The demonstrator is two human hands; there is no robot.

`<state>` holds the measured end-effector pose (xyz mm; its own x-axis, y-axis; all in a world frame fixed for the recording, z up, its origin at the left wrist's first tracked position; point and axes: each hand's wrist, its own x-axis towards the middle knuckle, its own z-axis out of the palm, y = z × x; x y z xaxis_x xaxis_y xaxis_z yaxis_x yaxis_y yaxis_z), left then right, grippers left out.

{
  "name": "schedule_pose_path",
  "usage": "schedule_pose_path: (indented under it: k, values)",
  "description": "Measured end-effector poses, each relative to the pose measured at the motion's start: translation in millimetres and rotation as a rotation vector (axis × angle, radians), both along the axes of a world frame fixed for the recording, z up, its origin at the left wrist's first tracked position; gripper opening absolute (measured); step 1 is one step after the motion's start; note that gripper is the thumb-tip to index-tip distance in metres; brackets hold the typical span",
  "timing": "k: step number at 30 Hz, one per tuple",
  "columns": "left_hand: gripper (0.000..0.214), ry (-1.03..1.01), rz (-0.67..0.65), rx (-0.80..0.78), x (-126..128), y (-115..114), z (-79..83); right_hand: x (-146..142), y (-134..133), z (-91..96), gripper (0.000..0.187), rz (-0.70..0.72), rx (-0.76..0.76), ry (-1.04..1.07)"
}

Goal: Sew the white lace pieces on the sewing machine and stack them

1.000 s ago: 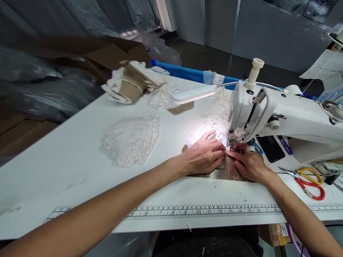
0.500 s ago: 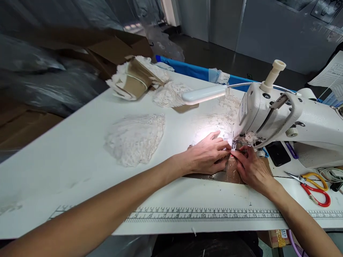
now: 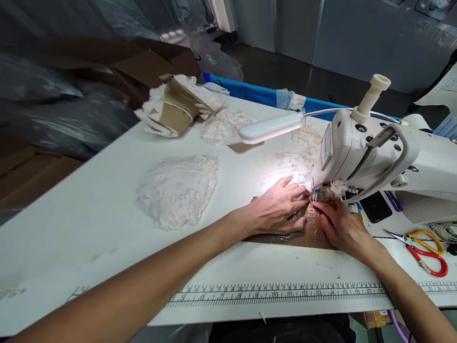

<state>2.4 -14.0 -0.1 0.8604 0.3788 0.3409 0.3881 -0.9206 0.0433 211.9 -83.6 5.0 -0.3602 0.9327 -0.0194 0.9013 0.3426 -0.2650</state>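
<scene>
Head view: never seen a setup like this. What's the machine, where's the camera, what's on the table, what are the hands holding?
The camera sits on the person's head and looks down along both bare forearms, so there is only this one view. The white machine on the right is a sewing machine, with a small lamp on a bendy neck lighting the needle area. The left hand and the right hand press flat beside the needle, fingertips pinching a small pale lace piece under the presser foot. On the white table lie a loose lace heap, a cardboard-and-lace bundle, red and yellow scissors, and a printed ruler strip along the near edge.
</scene>
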Motion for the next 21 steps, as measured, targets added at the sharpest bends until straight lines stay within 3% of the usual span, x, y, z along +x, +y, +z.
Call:
schedule_pose_path:
  k: [6, 11, 21]
  values:
    - [0.027, -0.017, -0.019, -0.026, -1, 2, 0.2, 18, 14, 6.2, 0.032, 0.019, -0.033, 0.323]
    - [0.028, -0.012, -0.014, -0.040, -2, 3, 0.4, 16, 22, 1.3, 0.034, -0.112, 0.031, 0.383]
    - [0.033, -0.013, -0.010, -0.022, -4, 4, -1.9, 20, 14, -5.7, 0.019, -0.175, 0.047, 0.422]
